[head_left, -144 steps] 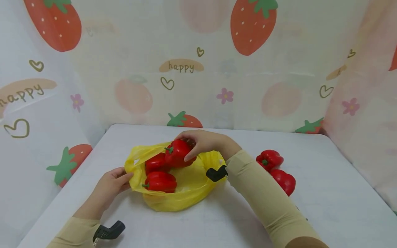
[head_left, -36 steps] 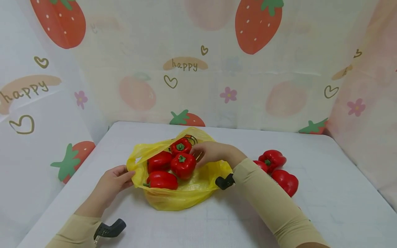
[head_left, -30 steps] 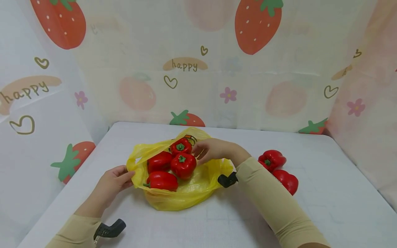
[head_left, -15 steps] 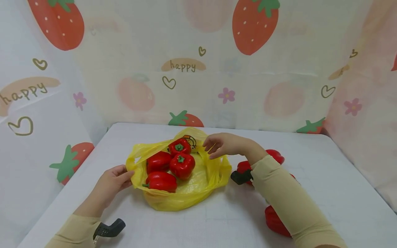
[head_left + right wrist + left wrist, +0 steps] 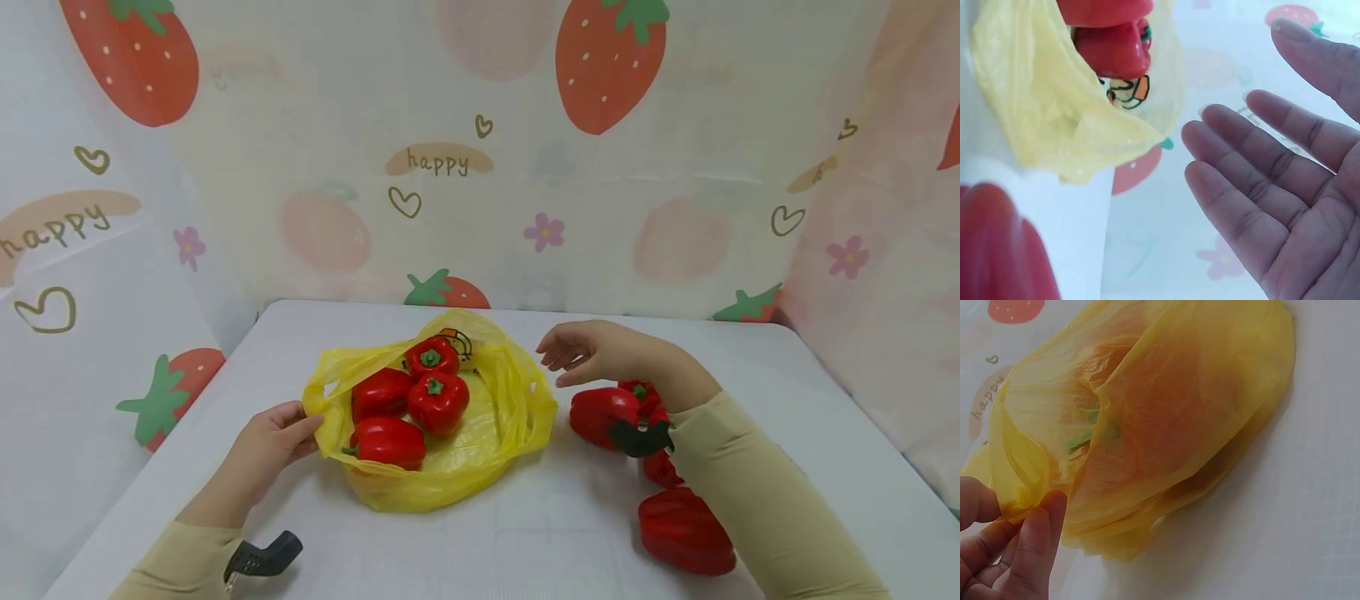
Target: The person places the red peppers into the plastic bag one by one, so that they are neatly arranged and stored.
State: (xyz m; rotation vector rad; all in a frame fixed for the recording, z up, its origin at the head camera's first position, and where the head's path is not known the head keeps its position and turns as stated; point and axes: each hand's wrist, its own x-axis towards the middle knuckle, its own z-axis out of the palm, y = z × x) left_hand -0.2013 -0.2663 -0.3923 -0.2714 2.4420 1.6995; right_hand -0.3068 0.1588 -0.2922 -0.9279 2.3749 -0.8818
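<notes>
A yellow plastic bag (image 5: 420,493) lies with its mouth spread wide, and several red bell peppers (image 5: 439,405) with green stems sit inside. My left hand (image 5: 272,446) pinches the bag's left edge between thumb and fingers; the left wrist view shows that pinch by the hand (image 5: 1019,553) up close. To the right of the bag, my right hand (image 5: 607,350) hovers above the table with nothing in it, its fingers (image 5: 1241,219) loosely extended in the right wrist view. Below it lies a red bell pepper (image 5: 596,415), beside others partly hidden by the forearm.
Another red bell pepper (image 5: 684,533) lies nearer the front on the right, against the sleeve (image 5: 780,492). The white table (image 5: 480,558) is backed by a patterned curtain (image 5: 465,233) with strawberries, which also closes off both sides.
My right hand has set a red bell pepper in the bag, let go, and moved right, out over the loose peppers. My left hand keeps its hold on the bag's edge.
</notes>
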